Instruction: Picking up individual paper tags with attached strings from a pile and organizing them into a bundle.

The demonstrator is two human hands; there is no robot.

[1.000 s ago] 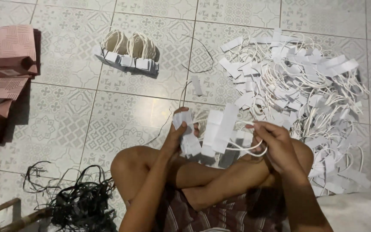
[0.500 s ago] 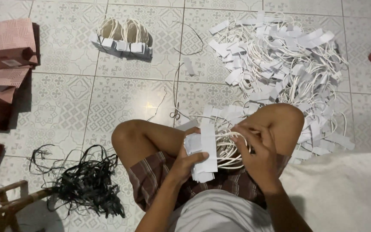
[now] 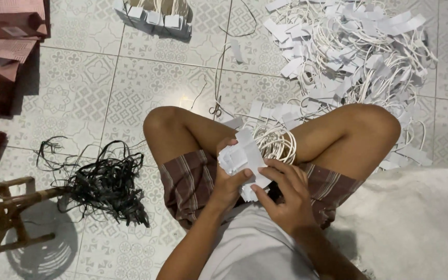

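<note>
Card stack (image 3: 245, 158) between both hands

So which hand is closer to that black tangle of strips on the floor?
Left. The left hand grips the stack of white tags on the side toward the black tangle; the right hand holds the stack's far side, farther from it.

I have just one view, from the camera on the person's head. It looks almost straight down at the pale patterned tile floor (image 3: 130, 88). It sits close above the lap, so the left hand (image 3: 229, 181) and right hand (image 3: 286, 197) fill the low middle. The big heap of white paper tags with white cord loops (image 3: 348, 46) reaches the top right edge. The tangle of black strips (image 3: 105, 181) lies left.
</note>
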